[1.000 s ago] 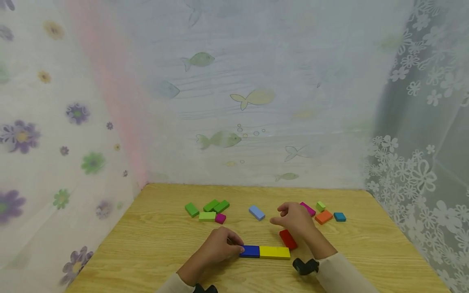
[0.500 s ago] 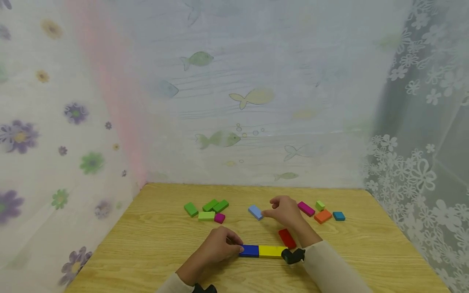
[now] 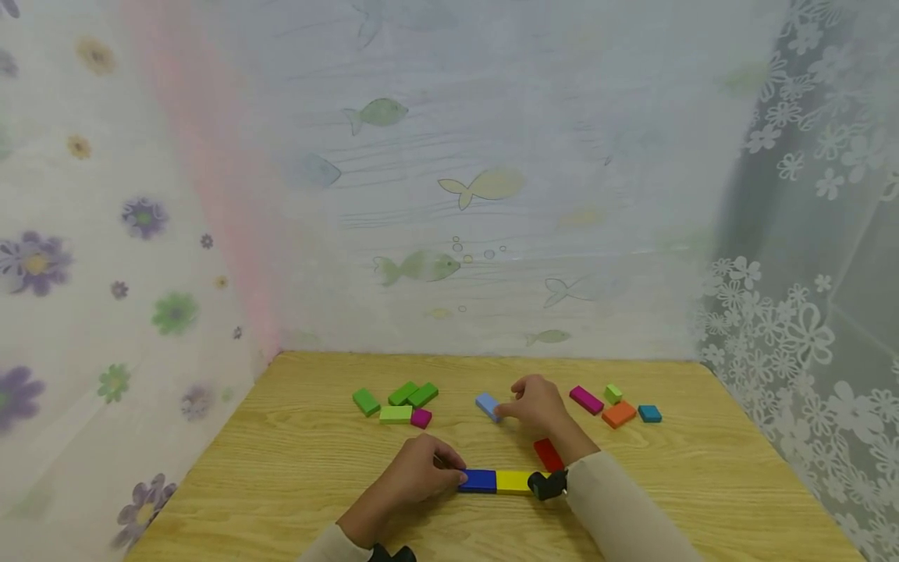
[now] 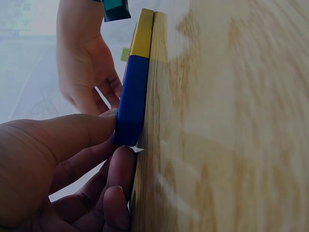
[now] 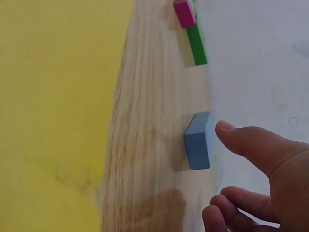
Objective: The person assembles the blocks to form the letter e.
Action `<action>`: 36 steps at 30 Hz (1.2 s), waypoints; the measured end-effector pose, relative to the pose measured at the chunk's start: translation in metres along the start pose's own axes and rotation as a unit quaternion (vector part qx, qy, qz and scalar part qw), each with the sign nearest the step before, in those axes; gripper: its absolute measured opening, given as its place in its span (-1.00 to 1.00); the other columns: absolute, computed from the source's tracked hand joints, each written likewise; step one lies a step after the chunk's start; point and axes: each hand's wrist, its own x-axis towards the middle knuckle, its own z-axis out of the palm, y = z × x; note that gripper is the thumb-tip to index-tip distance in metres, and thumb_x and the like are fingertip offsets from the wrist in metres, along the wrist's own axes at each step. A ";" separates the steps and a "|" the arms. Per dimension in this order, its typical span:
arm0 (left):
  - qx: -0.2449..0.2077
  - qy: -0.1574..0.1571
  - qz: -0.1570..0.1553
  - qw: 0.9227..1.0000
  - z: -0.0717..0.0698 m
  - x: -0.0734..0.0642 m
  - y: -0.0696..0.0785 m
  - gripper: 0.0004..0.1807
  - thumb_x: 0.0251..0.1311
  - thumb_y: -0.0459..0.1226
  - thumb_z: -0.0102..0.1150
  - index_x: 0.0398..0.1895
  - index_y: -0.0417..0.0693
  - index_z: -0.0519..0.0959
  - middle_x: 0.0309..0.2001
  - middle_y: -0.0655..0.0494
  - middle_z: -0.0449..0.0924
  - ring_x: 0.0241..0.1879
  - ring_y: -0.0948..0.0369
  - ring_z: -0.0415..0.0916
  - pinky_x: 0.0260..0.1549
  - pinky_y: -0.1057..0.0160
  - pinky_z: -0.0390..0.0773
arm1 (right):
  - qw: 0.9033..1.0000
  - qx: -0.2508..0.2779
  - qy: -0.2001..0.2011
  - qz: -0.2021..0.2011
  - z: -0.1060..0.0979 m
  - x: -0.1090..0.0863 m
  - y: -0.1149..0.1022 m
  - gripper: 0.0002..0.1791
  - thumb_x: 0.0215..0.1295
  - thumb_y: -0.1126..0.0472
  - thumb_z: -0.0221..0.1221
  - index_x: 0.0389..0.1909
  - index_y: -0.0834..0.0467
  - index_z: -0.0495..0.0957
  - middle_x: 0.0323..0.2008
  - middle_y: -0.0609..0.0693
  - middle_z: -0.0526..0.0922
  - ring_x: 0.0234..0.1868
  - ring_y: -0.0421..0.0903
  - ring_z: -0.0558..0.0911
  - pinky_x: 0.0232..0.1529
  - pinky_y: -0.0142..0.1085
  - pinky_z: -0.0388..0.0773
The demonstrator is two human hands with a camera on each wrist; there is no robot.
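One light-blue block (image 3: 485,404) just left of parted, empty fingers on the nearer right hand (image 3: 539,404), long axis slanting toward the thumb; dark-blue block (image 3: 480,481) pinched in the left hand (image 3: 421,472).

A wood-grain table (image 3: 281,468) bears scattered blocks (image 3: 619,415), the dark-blue block (image 3: 481,481) touching the yellow block (image 3: 512,482).

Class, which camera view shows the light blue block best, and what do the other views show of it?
The right wrist view: the light blue block appears large there, its near end plain to see. The head view shows it small, with the right hand at one end. The left wrist view does not show it.
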 end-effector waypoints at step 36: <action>0.002 0.005 0.009 1.000 -0.001 -0.003 0.005 -0.95 0.18 -0.19 0.50 -0.32 0.10 0.81 -0.36 0.30 0.75 -0.35 0.31 0.61 -0.34 0.29 0.58 | 1.000 -0.009 -0.021 -0.004 0.009 0.003 -0.003 -0.76 0.01 0.06 0.59 -0.36 0.06 0.79 -0.34 -0.08 0.71 -0.27 -0.06 0.59 -0.22 -0.20 0.61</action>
